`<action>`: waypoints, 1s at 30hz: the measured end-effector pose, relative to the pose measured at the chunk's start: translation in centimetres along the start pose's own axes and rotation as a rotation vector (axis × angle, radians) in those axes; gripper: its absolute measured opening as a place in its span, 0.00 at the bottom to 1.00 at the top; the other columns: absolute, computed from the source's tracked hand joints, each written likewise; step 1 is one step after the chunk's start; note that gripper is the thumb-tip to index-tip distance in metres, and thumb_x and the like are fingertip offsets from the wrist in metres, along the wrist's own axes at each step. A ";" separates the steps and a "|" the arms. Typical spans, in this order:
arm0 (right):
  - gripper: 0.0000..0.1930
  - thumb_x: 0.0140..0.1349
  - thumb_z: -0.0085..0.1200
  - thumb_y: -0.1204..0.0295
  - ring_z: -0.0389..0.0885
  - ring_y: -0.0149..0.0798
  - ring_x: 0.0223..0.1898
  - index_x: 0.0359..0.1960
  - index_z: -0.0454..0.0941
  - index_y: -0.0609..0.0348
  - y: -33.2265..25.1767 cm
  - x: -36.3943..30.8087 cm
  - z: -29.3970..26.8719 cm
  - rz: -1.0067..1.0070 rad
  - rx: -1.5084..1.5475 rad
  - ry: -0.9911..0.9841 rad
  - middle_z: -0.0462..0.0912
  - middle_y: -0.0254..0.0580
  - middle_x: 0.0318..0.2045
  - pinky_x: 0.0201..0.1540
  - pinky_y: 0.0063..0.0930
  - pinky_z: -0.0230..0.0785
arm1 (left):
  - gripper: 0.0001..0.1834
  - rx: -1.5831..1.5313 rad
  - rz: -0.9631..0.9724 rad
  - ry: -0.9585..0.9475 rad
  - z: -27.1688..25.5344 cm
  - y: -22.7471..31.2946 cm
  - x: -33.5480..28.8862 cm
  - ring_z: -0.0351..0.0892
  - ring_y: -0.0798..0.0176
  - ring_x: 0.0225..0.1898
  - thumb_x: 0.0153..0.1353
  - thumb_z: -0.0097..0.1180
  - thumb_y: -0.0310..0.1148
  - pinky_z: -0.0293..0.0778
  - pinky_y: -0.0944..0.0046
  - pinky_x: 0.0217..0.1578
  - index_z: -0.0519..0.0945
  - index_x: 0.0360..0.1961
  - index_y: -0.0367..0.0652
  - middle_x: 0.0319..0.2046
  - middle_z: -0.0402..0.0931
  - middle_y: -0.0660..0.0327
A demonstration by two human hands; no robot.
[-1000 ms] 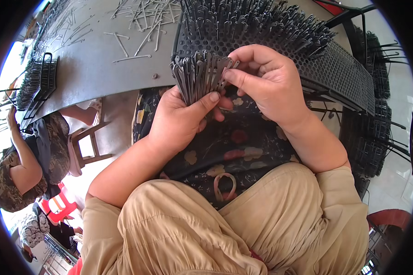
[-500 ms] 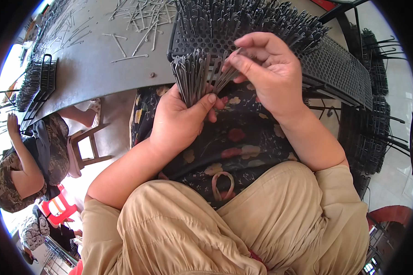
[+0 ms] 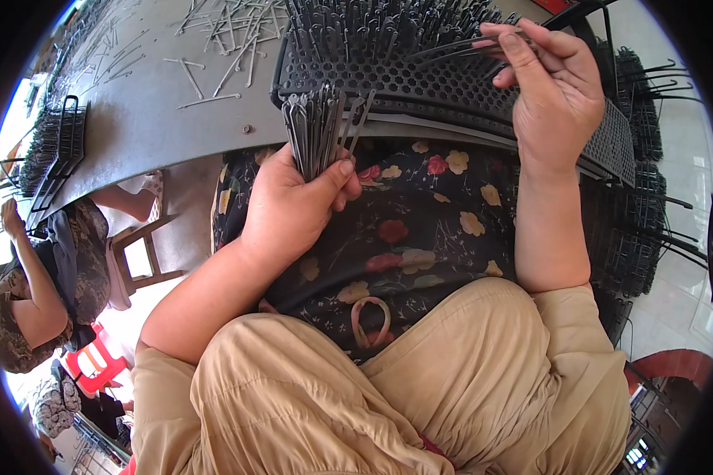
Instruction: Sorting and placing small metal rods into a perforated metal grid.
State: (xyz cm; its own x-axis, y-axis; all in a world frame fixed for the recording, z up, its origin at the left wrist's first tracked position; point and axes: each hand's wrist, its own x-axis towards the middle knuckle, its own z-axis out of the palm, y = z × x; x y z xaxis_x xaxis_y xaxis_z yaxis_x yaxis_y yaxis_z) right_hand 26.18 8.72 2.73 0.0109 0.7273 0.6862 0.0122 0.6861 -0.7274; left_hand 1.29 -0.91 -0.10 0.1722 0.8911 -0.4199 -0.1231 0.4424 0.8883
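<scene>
My left hand (image 3: 293,202) is closed around an upright bundle of thin dark metal rods (image 3: 312,131) with small looped ends. One or two of those rods lean out to the right of the bundle. Farther right, my right hand (image 3: 561,103) pinches a few similar rods (image 3: 461,49) between thumb and fingers. They point left, over the black perforated rack (image 3: 356,77). Many upright rods (image 3: 372,28) fill the back of that rack, while its front rows of holes show bare. Where the pinched rods' tips end among the standing ones, I cannot tell.
Loose rods (image 3: 245,36) lie scattered on the grey metal table (image 3: 174,131), beside a small nut (image 3: 247,129). Another filled rack (image 3: 51,146) stands at the left edge, near a seated person (image 3: 36,293). More racks of dark rods (image 3: 642,229) stand at right.
My right hand has moved right and away from the bundle, taking a few rods over the rack. My left hand stays on the bundle, shifted slightly left in the picture.
</scene>
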 end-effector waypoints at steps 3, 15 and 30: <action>0.07 0.64 0.54 0.83 0.85 0.35 0.34 0.43 0.76 0.69 0.3 -0.3 0.3 0.056 0.004 -0.046 0.84 0.59 0.39 0.27 0.14 0.73 | 0.03 0.001 -0.010 0.001 0.0 0.0 0.1 0.71 0.74 0.22 0.65 0.56 0.26 0.67 0.72 0.24 0.76 0.36 0.39 0.24 0.79 0.64; 0.06 0.62 0.55 0.84 0.85 0.33 0.33 0.40 0.77 0.69 0.4 0.0 -1.0 0.034 -0.053 -0.091 0.84 0.56 0.39 0.31 0.16 0.76 | 0.03 -0.039 -0.023 0.029 -0.3 0.2 0.2 0.71 0.75 0.22 0.65 0.56 0.27 0.66 0.73 0.22 0.76 0.36 0.39 0.24 0.78 0.64; 0.07 0.63 0.52 0.86 0.85 0.43 0.39 0.43 0.75 0.71 0.6 -0.4 0.6 0.043 -0.007 0.024 0.83 0.59 0.38 0.31 0.21 0.79 | 0.03 -0.066 -0.039 0.005 -0.8 0.1 0.5 0.71 0.76 0.22 0.65 0.56 0.27 0.64 0.75 0.18 0.75 0.37 0.41 0.24 0.77 0.66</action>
State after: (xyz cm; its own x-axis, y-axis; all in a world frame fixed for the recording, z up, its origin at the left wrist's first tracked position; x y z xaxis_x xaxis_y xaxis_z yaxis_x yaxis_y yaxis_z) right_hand 25.58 8.82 2.05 0.0355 0.7554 0.6543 0.0184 0.6541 -0.7562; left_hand 0.57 -0.31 -0.34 0.1735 0.8735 -0.4548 -0.1804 0.4822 0.8573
